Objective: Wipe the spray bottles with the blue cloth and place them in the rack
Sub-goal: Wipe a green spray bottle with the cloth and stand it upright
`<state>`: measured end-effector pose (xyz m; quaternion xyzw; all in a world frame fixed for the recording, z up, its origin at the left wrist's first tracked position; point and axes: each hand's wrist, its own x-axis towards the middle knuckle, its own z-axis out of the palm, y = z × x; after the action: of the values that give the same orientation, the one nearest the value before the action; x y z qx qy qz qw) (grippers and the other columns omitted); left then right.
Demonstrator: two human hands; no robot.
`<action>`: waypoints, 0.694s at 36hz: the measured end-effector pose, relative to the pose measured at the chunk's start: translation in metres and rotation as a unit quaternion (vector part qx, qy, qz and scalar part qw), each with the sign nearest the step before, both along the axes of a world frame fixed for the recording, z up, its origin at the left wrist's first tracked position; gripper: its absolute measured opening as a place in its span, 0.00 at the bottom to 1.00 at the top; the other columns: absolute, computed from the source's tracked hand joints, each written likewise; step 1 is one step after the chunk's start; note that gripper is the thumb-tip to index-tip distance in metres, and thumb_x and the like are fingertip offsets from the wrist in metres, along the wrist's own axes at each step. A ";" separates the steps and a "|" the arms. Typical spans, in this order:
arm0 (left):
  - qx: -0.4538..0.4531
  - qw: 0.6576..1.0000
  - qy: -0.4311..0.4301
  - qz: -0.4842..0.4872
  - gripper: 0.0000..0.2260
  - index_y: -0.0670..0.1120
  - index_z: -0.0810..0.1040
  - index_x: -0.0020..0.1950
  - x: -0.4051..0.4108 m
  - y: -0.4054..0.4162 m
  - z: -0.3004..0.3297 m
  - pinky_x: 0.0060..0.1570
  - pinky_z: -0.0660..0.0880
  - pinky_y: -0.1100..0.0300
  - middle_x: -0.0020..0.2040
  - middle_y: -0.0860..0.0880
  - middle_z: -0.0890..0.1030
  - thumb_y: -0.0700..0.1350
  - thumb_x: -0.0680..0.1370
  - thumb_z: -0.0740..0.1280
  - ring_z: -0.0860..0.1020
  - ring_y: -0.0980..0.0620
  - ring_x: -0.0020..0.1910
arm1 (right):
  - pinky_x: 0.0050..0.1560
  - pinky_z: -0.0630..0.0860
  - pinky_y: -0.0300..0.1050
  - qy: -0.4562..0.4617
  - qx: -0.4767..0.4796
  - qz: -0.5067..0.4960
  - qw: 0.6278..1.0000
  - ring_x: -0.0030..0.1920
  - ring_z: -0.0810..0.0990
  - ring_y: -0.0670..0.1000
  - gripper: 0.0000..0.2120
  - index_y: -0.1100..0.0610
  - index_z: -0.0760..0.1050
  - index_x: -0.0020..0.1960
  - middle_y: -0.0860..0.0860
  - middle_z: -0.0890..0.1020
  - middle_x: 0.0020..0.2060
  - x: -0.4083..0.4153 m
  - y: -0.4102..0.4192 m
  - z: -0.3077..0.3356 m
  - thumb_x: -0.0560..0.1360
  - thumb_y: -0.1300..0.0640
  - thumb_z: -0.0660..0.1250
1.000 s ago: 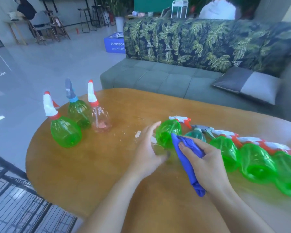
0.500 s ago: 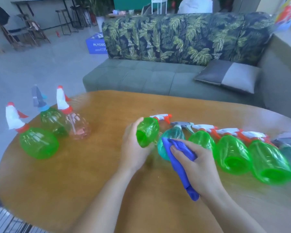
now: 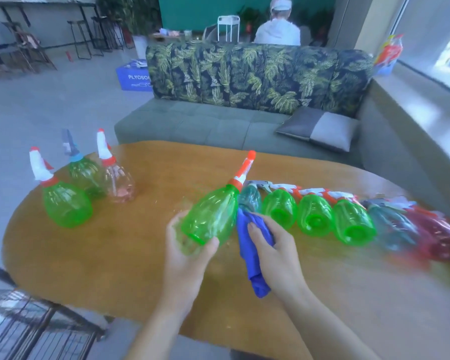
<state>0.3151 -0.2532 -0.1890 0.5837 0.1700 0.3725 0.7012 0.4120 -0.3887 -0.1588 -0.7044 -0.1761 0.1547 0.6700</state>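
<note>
Bottle lifted for wiping, cloth beside it

Head view: left hand [image 3: 185, 258] has its grip curled round the base of a green spray bottle [image 3: 211, 216], which is raised off the worktop [image 3: 130, 255] and tilted, nozzle pointing up and away. Right hand [image 3: 273, 250] has its grip bunched round the blue cloth [image 3: 250, 258], just beside the bottle's body; can't tell if they touch.

Risk: hold is low on the base only, bottle is smooth plastic, so a hard wipe could twist it out of the fingers. A swing right could also knock the row of lying bottles [image 3: 315, 216] rolling.

Bottle looks translucent green, ribbed, apparently empty, with a red collar and white trigger head. Three bottles [image 3: 65, 201] stand upright far left. Dark wire rack [image 3: 24, 326], bottom left, shows no bottles in its visible part.
</note>
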 end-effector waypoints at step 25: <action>-0.132 0.987 -0.006 -0.096 0.22 0.55 0.76 0.77 -0.032 -0.039 -0.007 0.65 0.77 0.43 0.72 0.51 0.82 0.61 0.87 0.59 0.79 0.48 0.73 | 0.51 0.80 0.50 -0.155 -0.080 0.032 0.984 0.49 0.84 0.51 0.15 0.38 0.80 0.65 0.46 0.85 0.52 -0.037 -0.047 0.019 0.85 0.56 0.64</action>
<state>0.2828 -0.2926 -0.1961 0.4976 0.1570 0.2813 0.8054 0.3748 -0.4358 -0.1401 -0.7651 -0.2874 0.0790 0.5708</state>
